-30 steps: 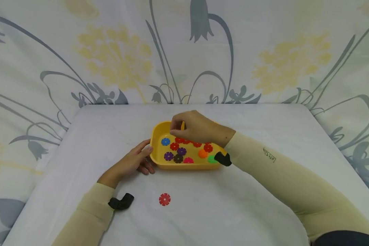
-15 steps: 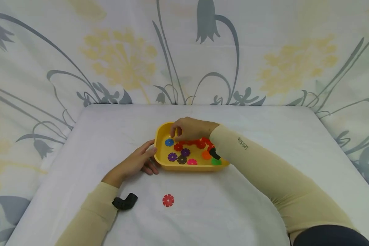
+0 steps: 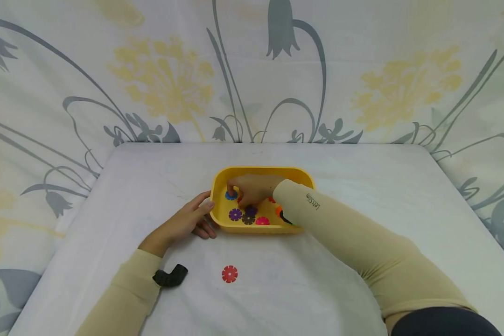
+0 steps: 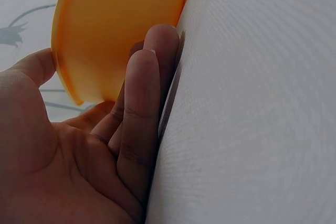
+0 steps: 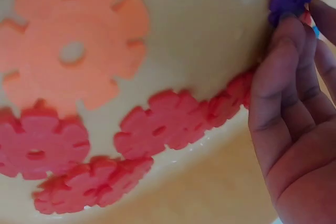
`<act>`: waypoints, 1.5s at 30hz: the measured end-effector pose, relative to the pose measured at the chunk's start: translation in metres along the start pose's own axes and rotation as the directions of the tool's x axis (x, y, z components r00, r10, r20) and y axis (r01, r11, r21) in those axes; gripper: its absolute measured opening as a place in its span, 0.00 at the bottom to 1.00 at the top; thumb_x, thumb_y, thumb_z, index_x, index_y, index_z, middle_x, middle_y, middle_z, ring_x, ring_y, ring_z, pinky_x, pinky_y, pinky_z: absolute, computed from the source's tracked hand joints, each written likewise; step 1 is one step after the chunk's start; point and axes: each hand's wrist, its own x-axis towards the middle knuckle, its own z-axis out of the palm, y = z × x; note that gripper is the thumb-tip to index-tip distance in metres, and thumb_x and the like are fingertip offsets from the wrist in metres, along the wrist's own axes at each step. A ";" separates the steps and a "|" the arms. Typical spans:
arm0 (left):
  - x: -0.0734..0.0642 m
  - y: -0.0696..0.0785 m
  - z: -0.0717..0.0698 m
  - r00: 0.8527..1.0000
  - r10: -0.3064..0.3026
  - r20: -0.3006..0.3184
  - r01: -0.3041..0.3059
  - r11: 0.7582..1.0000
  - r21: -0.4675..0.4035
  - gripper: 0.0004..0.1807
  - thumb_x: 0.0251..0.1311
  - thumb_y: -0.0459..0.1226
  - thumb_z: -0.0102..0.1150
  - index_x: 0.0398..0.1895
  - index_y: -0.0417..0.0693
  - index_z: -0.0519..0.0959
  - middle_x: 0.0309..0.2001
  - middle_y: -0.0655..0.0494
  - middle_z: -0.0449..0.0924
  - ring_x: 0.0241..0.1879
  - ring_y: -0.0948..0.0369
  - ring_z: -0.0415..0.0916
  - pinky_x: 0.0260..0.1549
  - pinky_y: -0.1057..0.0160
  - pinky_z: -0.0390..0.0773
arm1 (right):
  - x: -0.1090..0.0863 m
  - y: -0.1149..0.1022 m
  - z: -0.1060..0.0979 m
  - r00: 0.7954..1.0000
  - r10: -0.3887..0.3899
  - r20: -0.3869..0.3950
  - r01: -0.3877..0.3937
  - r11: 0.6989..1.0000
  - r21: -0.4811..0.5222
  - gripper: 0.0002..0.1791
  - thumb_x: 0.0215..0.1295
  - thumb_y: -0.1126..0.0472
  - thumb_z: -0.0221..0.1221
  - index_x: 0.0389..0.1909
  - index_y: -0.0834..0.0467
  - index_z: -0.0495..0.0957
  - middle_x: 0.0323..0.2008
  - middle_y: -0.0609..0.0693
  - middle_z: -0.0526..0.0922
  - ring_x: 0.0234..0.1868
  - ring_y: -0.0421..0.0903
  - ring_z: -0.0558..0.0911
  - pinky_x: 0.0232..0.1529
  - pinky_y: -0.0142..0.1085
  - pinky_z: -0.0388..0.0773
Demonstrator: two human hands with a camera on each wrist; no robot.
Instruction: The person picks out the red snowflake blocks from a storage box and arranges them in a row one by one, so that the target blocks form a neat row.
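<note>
Tray (image 3: pixel 256 229): yellow, flat on the white table (image 3: pixel 361 163), notched discs lying inside.
Right hand (image 3: pixel 252 189): your change is here. A second ago it hung above the tray; now it's down inside, among the discs. Index reaches the blue disc (image 3: pixel 231 195), thumb just beside the purple discs (image 3: pixel 235 214). Fingers bent; can't tell whether you grasp anything (purple, red and blue all crowd the tips in the right wrist view).
Left hand (image 3: pixel 189 221): unchanged. Thumb over the rim, index at the outer wall, so you grip the tray's left end; remaining fingers rest low beside it.
Loose red disc (image 3: pixel 229 274): same spot on the table, in front of the tray, well apart from both hands.
Red discs (image 5: pixel 163 121): in the tray, strung along a side wall, one touching or overlapped by the orange disc (image 5: pixel 47 72).
Dark disc (image 3: pixel 248 218), pink disc (image 3: pixel 262 220): near the front wall.
Right sleeve (image 3: pixel 340 228): covers the tray's near right corner, so don't trust a count there.
Work: I'd judge you've gone from hovering to contact range. No disc visibly lifted; snagging a neighbour looks possible, they're bunched.
</note>
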 end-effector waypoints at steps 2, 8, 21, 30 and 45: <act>0.000 0.000 0.000 1.000 0.000 0.000 0.000 1.000 0.001 0.34 0.78 0.56 0.37 0.80 0.59 0.47 0.36 0.44 0.86 0.32 0.53 0.86 0.35 0.60 0.87 | 0.002 0.001 0.001 1.000 -0.005 -0.012 0.005 1.000 0.005 0.16 0.68 0.60 0.64 0.53 0.54 0.72 0.33 0.50 0.76 0.28 0.42 0.77 0.30 0.27 0.76; 0.002 0.000 -0.001 1.000 -0.001 0.002 0.001 1.000 0.001 0.34 0.77 0.56 0.38 0.81 0.59 0.46 0.37 0.43 0.86 0.32 0.53 0.86 0.35 0.60 0.87 | 0.004 0.007 0.003 0.999 -0.031 -0.045 0.031 1.000 -0.005 0.14 0.68 0.60 0.63 0.50 0.55 0.73 0.32 0.49 0.76 0.29 0.42 0.77 0.32 0.26 0.76; 0.002 0.000 0.001 1.000 -0.003 0.006 0.003 1.000 0.001 0.35 0.76 0.57 0.38 0.81 0.60 0.46 0.38 0.42 0.85 0.32 0.53 0.86 0.35 0.61 0.86 | 0.002 0.011 0.003 0.998 0.009 -0.067 -0.006 0.999 0.048 0.16 0.69 0.57 0.63 0.53 0.54 0.70 0.35 0.51 0.78 0.29 0.43 0.79 0.33 0.27 0.80; 0.002 0.000 0.000 1.000 -0.010 -0.001 0.010 1.000 0.003 0.35 0.76 0.56 0.39 0.81 0.61 0.46 0.38 0.42 0.85 0.32 0.53 0.86 0.35 0.60 0.87 | -0.004 0.019 0.000 0.993 0.053 -0.101 -0.056 0.998 -0.020 0.12 0.67 0.55 0.65 0.47 0.50 0.75 0.41 0.49 0.79 0.37 0.44 0.80 0.40 0.27 0.80; -0.001 0.001 0.002 1.000 -0.015 -0.002 0.015 1.000 0.002 0.34 0.77 0.55 0.38 0.81 0.59 0.46 0.37 0.43 0.85 0.32 0.53 0.86 0.36 0.62 0.86 | -0.011 0.013 0.000 0.994 0.052 -0.095 -0.055 0.998 -0.034 0.12 0.65 0.56 0.67 0.44 0.53 0.75 0.39 0.49 0.79 0.40 0.44 0.78 0.41 0.27 0.79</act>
